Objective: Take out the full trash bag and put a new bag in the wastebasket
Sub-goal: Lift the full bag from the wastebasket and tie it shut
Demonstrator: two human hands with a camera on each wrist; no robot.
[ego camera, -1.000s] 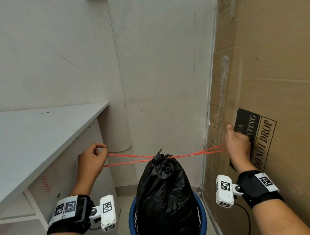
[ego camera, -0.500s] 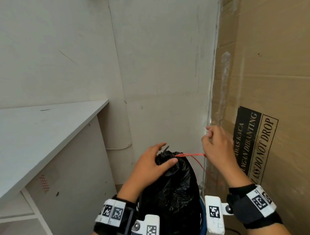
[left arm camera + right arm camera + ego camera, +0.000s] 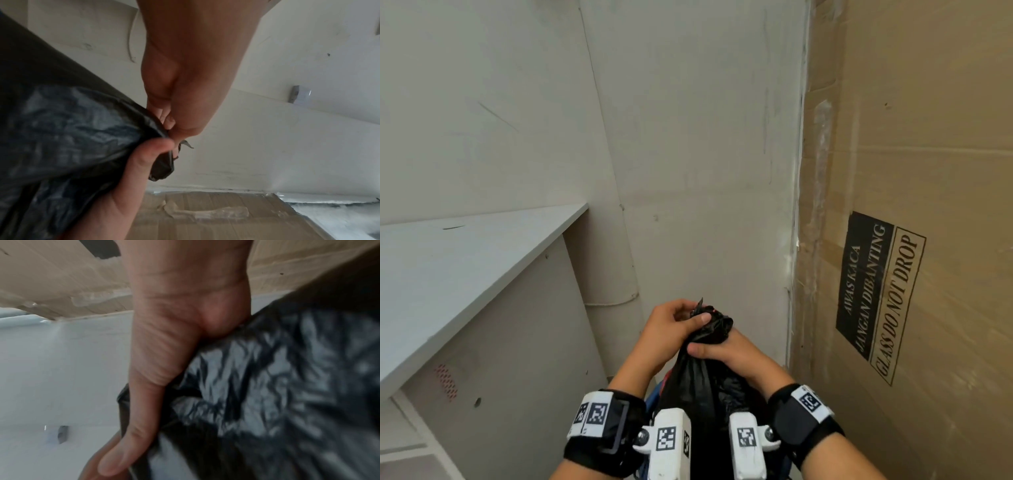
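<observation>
Both hands clench the gathered neck of the black trash bag (image 3: 698,383): left hand (image 3: 671,329) at its bunched top, right hand (image 3: 726,349) just below. White counter (image 3: 465,260) left of the fingers, cardboard box (image 3: 928,205) right.

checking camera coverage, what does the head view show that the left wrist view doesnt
Only the head view shows the white shelf, the GLASS DO NOT DROP label, both wrist cameras, and a blue wastebasket rim below the trash bag.

Only the left wrist view shows a small grey fitting on the wall.

Both show the left hand and right hand gripping the bag's gathered neck, and the cardboard.
</observation>
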